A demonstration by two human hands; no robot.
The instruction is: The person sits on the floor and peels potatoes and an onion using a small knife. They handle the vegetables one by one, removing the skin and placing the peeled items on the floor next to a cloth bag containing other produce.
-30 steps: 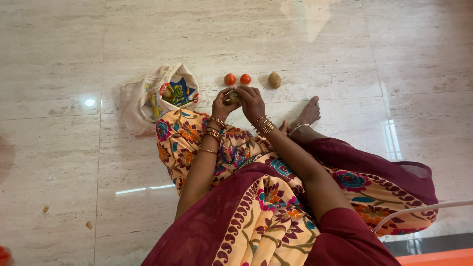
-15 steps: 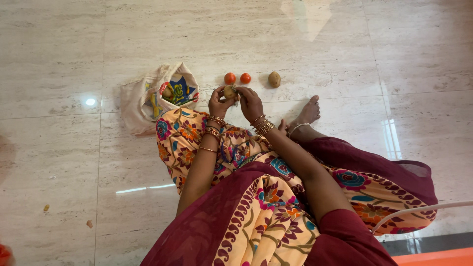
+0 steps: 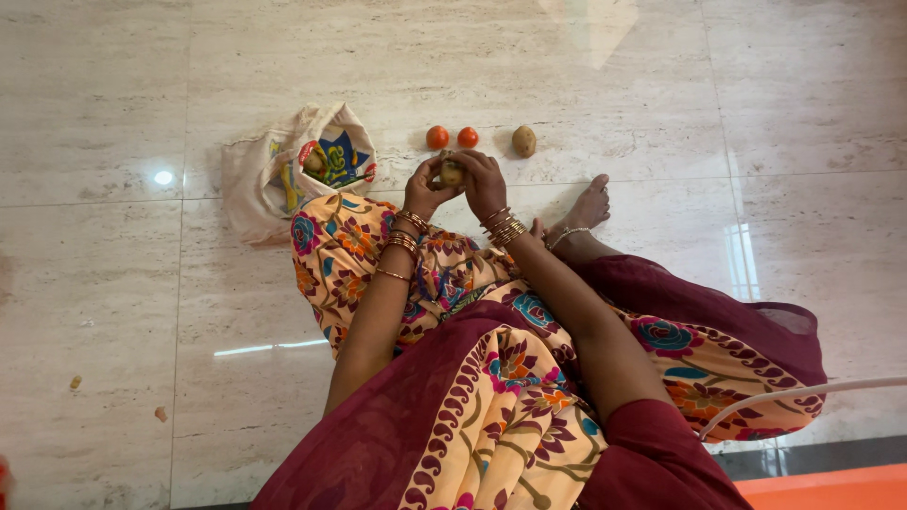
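A small brown potato sits pinched between the left hand and right hand, above the knee. Just beyond lie two red tomatoes and another tan potato; an open cream cloth bag rests leftward.

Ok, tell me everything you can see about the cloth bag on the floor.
The cloth bag is off-white, soft and crumpled, slumped on the pale marble floor beside the person's knee. Its mouth gapes open, showing a colourful blue, yellow and red printed lining or cloth inside and one small brownish round vegetable. Neither hand touches it; its lower edge lies close against the floral sari, contact unclear.
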